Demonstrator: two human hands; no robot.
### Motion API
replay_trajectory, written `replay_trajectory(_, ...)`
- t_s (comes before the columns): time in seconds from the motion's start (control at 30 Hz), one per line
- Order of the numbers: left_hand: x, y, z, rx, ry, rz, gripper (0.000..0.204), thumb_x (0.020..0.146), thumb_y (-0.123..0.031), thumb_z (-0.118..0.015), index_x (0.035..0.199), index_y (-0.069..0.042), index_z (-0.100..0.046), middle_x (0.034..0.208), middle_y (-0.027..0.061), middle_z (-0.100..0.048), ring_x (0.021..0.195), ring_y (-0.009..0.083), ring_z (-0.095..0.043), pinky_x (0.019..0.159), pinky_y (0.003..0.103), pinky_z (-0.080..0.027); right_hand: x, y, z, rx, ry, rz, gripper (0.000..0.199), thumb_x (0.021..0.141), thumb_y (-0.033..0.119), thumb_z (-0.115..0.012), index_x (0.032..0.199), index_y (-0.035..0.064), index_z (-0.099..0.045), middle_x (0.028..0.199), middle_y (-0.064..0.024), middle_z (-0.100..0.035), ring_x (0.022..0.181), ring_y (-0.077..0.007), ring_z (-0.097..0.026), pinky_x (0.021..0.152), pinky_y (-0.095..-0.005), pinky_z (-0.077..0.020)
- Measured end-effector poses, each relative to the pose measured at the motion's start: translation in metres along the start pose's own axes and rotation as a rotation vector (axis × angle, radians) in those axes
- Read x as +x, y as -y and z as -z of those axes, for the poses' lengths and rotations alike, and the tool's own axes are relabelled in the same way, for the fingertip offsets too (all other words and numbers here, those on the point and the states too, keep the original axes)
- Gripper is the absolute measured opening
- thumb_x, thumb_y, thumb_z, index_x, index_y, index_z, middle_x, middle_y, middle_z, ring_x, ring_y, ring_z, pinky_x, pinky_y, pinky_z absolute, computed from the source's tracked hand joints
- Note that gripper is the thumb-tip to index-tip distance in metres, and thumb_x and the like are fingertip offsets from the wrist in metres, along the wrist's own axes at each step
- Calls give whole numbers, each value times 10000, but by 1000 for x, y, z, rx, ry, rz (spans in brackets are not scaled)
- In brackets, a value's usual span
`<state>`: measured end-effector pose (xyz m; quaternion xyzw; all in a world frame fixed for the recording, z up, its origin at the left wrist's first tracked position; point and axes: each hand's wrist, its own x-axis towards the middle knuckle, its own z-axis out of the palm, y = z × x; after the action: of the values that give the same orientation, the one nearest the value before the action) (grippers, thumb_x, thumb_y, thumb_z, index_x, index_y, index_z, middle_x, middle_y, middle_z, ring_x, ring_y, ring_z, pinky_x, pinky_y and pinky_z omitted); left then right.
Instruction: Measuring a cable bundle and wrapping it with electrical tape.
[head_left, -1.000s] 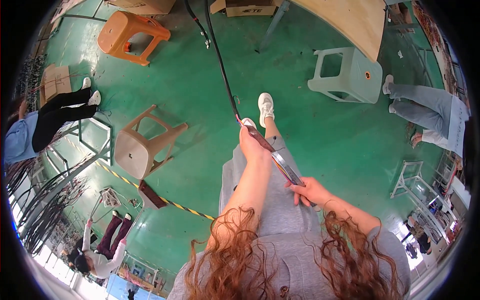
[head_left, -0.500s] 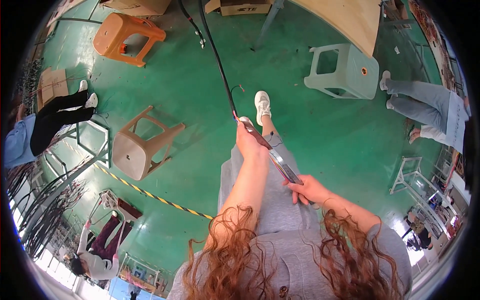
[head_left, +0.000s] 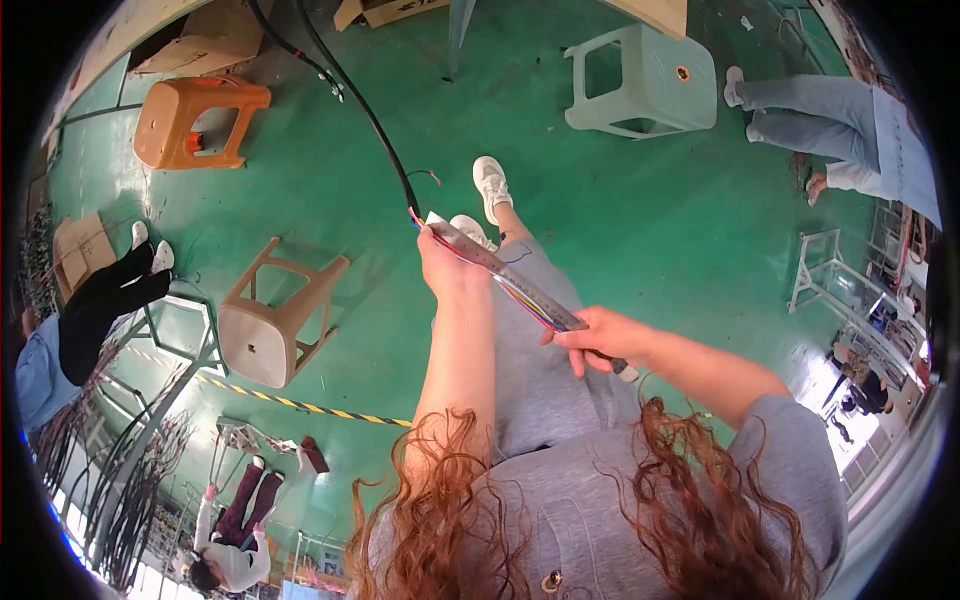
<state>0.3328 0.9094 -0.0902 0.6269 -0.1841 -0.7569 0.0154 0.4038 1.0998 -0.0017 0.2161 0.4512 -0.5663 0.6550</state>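
A steel ruler (head_left: 548, 302) lies slantwise between my two hands, alongside a bundle of coloured wires (head_left: 522, 300). My left hand (head_left: 452, 268) is closed round the ruler's far end and the wires, where they leave a black cable (head_left: 362, 108) that runs up to the upper left. Closer to my body, my right hand (head_left: 615, 338) pinches the ruler's near end together with the wires. A pale, blocky end piece (head_left: 627, 373) sticks out past the right fingers; its kind is too small to tell. A short thin wire with a reddish tip (head_left: 434, 178) branches off beside the cable.
An orange stool (head_left: 190, 120) and a beige stool (head_left: 262, 340) stand to the left, a pale green stool (head_left: 665, 80) at the far right. Other people are on both sides. Yellow-black tape (head_left: 300, 405) crosses the floor. Cardboard boxes (head_left: 205, 45) stand at the far left.
My view has turned and shifted, so stools and cable sit differently. Both hands still grip the ruler and wires; more of the ruler's marked face and the pale end piece now show.
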Motion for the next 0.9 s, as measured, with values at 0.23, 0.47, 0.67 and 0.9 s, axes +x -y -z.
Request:
replay_trajectory(0.23, -3, -2, -4, 32, -21, -23, 197, 924, -285, -463, 983, -106, -520, 960, 14, -553, 891, 186, -549, 812, 359, -453, -2, 1, -5, -36, -30, 13, 313, 925, 207, -499, 1185, 34, -525, 635, -73, -617, 349, -51, -406, 357, -217, -307)
replay_trajectory(0.47, 6, -3, -8, 1, 18, -45, 161, 922, -242, -473, 905, -98, -543, 751, -35, -505, 658, 105, -472, 607, 282, -387, -2, 3, -18, -61, -180, 22, 330, 909, 184, -534, 1214, 62, -501, 620, -69, -608, 327, -53, -372, 330, -219, -280)
replay_trajectory(0.67, 19, -18, 6, 97, 170, -180, 169, 908, -232, -473, 851, -81, -526, 532, -66, -274, 448, 44, -249, 426, 232, -178, -6, 14, -22, 75, -589, 253, 336, 923, 191, -519, 1229, 64, -464, 584, -51, -570, 328, -48, -363, 322, -213, -272)
replay_trajectory(0.9, 44, -44, 43, 609, 67, -692, 227, 892, -185, -456, 725, -48, -528, 577, -46, -387, 520, 64, -354, 468, 243, -282, -19, 125, 58, -345, -855, 764, 303, 946, 226, -476, 1200, 63, -456, 604, -50, -562, 387, -73, -399, 375, -235, -315)
